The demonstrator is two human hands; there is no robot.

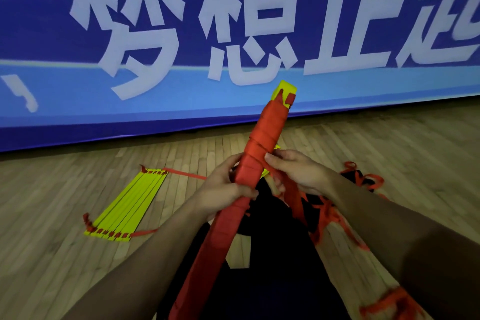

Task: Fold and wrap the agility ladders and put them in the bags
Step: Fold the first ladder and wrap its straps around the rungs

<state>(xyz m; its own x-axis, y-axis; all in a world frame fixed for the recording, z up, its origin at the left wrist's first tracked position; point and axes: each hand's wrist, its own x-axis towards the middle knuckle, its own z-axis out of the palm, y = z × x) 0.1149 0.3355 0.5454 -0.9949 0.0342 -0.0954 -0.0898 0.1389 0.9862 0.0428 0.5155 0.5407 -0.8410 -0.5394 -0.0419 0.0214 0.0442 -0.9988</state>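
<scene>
Red strap winds tightly around the bundled agility ladder (pixel 259 143), held slanting above the wooden floor (pixel 78 189) by the left hand (pixel 223 189) gripping its middle while the right hand (pixel 296 171) pinches the loose strap (pixel 291 189) beside it.

Two bare forearms enter from the bottom edge, no sleeves visible as far as the frame shows. Left hand (pixel 223 187) and right hand (pixel 298 171): no gloves, no rings, no watch or wristband seen at either wrist. Fingernails short and unpainted where visible on the right fingers (pixel 272 157). Between the forearms, dark clothing (pixel 272 267), black to navy, covers the lap and legs; fabric type and any markings cannot be told in the dim light.
</scene>
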